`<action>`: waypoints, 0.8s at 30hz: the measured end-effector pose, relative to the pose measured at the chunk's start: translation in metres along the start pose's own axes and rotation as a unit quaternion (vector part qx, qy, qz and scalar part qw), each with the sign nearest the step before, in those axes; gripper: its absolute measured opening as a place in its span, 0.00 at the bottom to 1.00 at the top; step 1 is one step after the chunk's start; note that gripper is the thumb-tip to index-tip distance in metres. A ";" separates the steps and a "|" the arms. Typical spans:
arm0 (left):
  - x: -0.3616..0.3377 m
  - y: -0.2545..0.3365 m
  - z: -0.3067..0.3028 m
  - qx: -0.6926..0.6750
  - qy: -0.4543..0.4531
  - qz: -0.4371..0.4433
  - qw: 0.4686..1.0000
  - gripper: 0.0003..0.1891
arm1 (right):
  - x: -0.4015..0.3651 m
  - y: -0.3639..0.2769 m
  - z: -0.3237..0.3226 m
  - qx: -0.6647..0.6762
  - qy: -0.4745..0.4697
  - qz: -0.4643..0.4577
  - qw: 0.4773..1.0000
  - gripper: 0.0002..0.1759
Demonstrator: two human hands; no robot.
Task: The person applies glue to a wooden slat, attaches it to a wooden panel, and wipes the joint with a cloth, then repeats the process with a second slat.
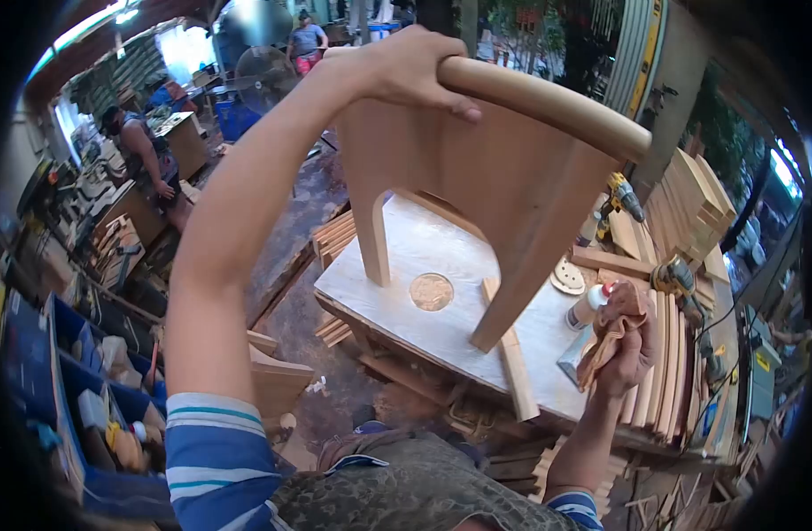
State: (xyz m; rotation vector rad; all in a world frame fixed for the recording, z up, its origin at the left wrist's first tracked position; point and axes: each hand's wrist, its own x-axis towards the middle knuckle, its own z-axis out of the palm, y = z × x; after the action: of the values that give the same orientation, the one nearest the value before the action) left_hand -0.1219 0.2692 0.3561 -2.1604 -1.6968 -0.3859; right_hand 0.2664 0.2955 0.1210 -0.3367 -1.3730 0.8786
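A wooden stool-like piece [477, 159] stands on its legs on a pale worktable [397, 319], with a thick rounded rail [548, 102] along its top. My left hand [415, 66] is closed over that rail, thumb hanging down the near side. My right hand [632, 354], low at the table's right side, is closed round a crumpled brownish-orange rag [614, 327]. Just beside the rag is a white bottle [585, 310] with a red cap, partly covered. A wooden strip [515, 376] lies by the nearer leg and juts over the table edge.
Cordless drills [627, 196] and stacked boards [689, 199] stand at the right, with long wooden strips [658, 363] nearer. A sanding disc [566, 276] lies on the table. Blue bins [78, 389] are at lower left. Two people [145, 155] and a fan [264, 75] are farther back.
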 end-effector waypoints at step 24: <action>0.028 -0.042 -0.023 0.124 -0.112 -0.190 0.967 0.37 | -0.119 0.036 -0.048 -0.170 0.052 0.093 0.980 0.12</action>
State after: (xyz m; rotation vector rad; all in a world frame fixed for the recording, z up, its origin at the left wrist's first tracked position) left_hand -0.1561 0.2922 0.3939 -1.7519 -2.1630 -0.0182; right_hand 0.3049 0.2474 0.0026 -0.7751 -1.4087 0.7634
